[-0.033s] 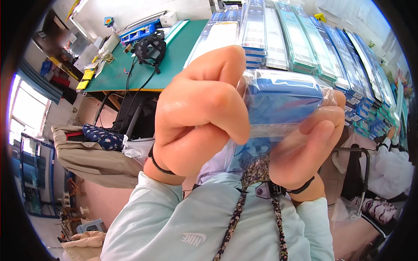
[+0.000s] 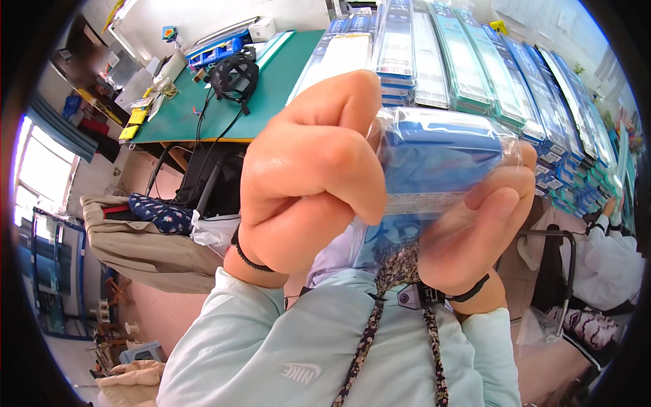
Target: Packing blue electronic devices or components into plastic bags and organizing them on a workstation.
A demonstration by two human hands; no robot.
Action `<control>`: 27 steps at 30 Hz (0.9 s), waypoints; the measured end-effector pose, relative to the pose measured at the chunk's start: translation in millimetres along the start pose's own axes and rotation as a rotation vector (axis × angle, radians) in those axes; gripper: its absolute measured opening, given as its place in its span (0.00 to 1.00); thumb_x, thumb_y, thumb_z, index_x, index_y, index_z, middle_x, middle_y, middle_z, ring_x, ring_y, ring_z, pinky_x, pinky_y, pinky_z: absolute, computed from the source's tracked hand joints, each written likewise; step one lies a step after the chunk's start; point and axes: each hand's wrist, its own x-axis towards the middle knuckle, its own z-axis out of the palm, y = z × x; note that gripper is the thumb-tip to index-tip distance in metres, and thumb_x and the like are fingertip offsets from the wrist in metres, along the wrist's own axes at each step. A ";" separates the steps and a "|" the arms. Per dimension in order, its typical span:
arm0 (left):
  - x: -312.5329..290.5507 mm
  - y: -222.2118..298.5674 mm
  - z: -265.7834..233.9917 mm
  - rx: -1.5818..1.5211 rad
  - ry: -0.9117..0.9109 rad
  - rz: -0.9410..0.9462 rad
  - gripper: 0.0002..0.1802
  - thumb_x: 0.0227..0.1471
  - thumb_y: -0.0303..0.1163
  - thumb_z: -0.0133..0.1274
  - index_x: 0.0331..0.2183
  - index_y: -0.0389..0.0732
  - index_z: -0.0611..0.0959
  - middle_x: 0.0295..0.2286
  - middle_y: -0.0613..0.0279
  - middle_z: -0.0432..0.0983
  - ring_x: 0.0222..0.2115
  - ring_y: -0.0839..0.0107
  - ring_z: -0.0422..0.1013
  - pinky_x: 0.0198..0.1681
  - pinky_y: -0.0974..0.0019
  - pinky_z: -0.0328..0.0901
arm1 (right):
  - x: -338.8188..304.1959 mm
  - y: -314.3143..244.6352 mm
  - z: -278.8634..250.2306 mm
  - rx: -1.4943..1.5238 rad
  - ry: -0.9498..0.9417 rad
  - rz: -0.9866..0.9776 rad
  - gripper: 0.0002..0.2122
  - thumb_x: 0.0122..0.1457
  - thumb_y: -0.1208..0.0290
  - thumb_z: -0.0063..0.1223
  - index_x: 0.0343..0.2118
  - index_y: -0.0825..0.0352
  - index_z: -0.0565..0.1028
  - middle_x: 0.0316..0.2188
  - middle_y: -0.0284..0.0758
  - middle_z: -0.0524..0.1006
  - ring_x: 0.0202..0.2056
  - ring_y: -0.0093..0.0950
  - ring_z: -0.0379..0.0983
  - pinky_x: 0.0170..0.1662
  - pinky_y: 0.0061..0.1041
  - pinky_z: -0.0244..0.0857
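Head view: left hand (image 2: 308,163) and right hand (image 2: 478,234) hold the packet (image 2: 441,149) right of centre, fingers bent; its upper edge runs left-right; long axis I cannot tell.

You wear a pale mint, long-sleeved sweatshirt (image 2: 264,353) with a small white mark (image 2: 302,372) on its front. Your left hand (image 2: 312,169) has a thin, bumpy black band (image 2: 245,258) at the wrist; your right hand (image 2: 481,230) has a smoother black wristband (image 2: 473,292). Dark flower-patterned straps (image 2: 357,347) hang down your front, beside a small grey-and-black gadget (image 2: 410,297).
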 end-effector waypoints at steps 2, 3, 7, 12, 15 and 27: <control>-2.0 -0.7 1.8 -0.018 0.070 -0.005 0.03 0.25 0.22 0.46 0.14 0.38 0.74 0.18 0.67 0.54 0.19 0.73 0.52 0.19 0.72 0.46 | -2.9 -0.1 -0.6 -0.045 -0.029 -0.004 0.09 0.61 0.69 0.34 0.27 0.68 0.62 0.28 0.38 0.63 0.28 0.26 0.57 0.34 0.25 0.54; -2.9 -0.9 1.9 -0.015 0.077 -0.013 0.02 0.25 0.23 0.47 0.13 0.38 0.74 0.18 0.67 0.54 0.19 0.73 0.52 0.19 0.72 0.46 | -5.2 0.4 -0.5 -0.016 -0.033 0.019 0.09 0.62 0.70 0.34 0.27 0.68 0.62 0.28 0.37 0.63 0.28 0.25 0.57 0.33 0.24 0.54; -5.5 -3.4 -0.3 0.057 0.084 0.025 0.01 0.27 0.25 0.49 0.13 0.39 0.74 0.19 0.67 0.53 0.18 0.73 0.52 0.20 0.72 0.47 | -8.0 5.1 6.9 0.078 0.037 0.028 0.09 0.62 0.70 0.35 0.26 0.67 0.62 0.27 0.36 0.63 0.28 0.23 0.57 0.31 0.23 0.53; -7.9 -9.5 -0.9 0.054 0.091 0.105 0.01 0.27 0.26 0.49 0.13 0.40 0.74 0.19 0.68 0.52 0.17 0.73 0.52 0.20 0.70 0.46 | -15.7 -0.4 12.3 0.138 0.063 0.131 0.09 0.62 0.71 0.36 0.26 0.67 0.62 0.25 0.36 0.64 0.27 0.23 0.56 0.30 0.22 0.52; -9.3 -13.5 0.1 0.024 0.097 0.126 0.01 0.28 0.27 0.50 0.13 0.41 0.75 0.19 0.68 0.52 0.17 0.73 0.51 0.20 0.70 0.45 | -21.4 0.9 10.5 0.195 0.065 0.227 0.08 0.62 0.71 0.36 0.26 0.68 0.62 0.25 0.36 0.64 0.27 0.23 0.56 0.30 0.23 0.52; -17.0 -8.1 6.1 0.048 0.129 0.201 0.10 0.32 0.14 0.52 0.15 0.42 0.76 0.21 0.69 0.53 0.16 0.75 0.52 0.19 0.71 0.45 | -20.5 -14.6 -5.9 0.153 -0.187 0.305 0.14 0.65 0.64 0.26 0.47 0.69 0.55 0.44 0.37 0.62 0.40 0.25 0.63 0.48 0.26 0.58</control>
